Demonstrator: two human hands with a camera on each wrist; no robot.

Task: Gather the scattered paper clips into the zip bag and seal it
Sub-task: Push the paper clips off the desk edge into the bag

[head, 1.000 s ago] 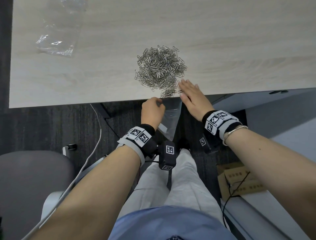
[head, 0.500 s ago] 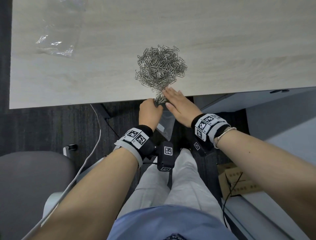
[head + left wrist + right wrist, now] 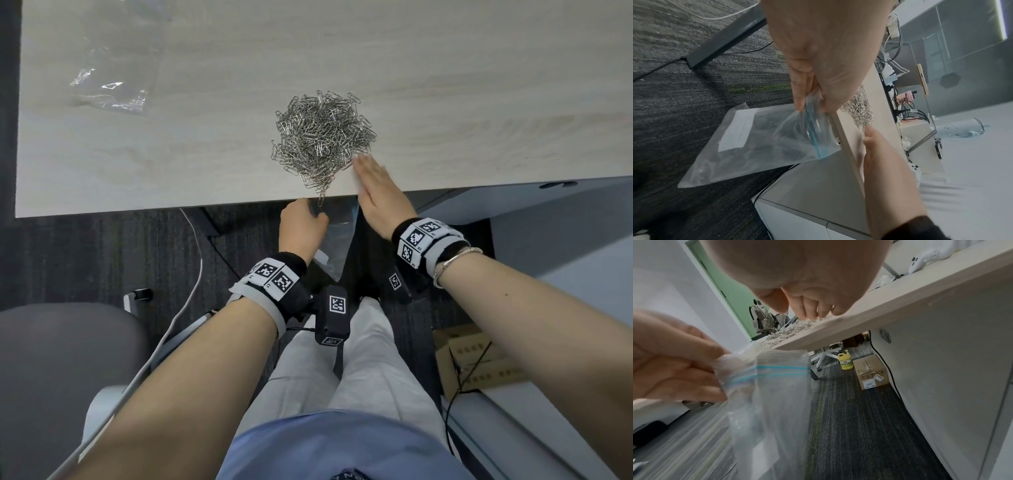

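Observation:
A heap of silver paper clips (image 3: 323,137) lies on the pale wooden table (image 3: 171,154), with a thin tail of clips reaching the front edge. Below that edge my left hand (image 3: 301,226) pinches the top of a clear zip bag (image 3: 337,236) with a blue seal strip, and the bag hangs down, its mouth by the edge. My right hand (image 3: 371,174) rests flat on the table, fingers straight, touching the heap's right side. The left wrist view shows the pinch on the bag (image 3: 760,142). In the right wrist view the bag (image 3: 772,402) hangs under the clips (image 3: 789,332).
Crumpled clear plastic (image 3: 109,96) lies at the table's back left. A grey chair (image 3: 61,377) stands at my left and a white cable (image 3: 191,274) runs over the dark carpet. Cardboard boxes (image 3: 479,359) and a white cabinet (image 3: 565,240) are at the right.
My right hand swept left to the table edge above the bag, then moved back out to the heap's right side. The left hand kept its hold on the bag.

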